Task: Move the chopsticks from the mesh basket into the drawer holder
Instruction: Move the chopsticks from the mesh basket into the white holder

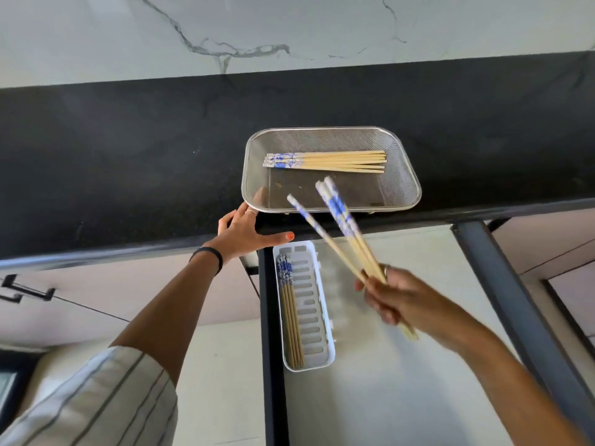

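Note:
A metal mesh basket [402,188] stands at the front edge of the black counter, with several bamboo chopsticks [325,161] with blue-and-white ends lying across its far side. My right hand [397,300] is shut on a few chopsticks [338,220], raised over the open drawer with their patterned ends pointing up toward the basket. A white slotted holder [314,317] lies in the drawer's left side, and several chopsticks [289,310] rest along its left edge. My left hand [244,233] lies open on the counter edge, fingertips touching the basket's near left corner.
The open drawer [402,365] has a pale floor and dark side rails [502,284]. A marble backsplash [289,27] rises behind the black counter [128,156]. Closed cabinet fronts with a black handle [29,291] sit at the left.

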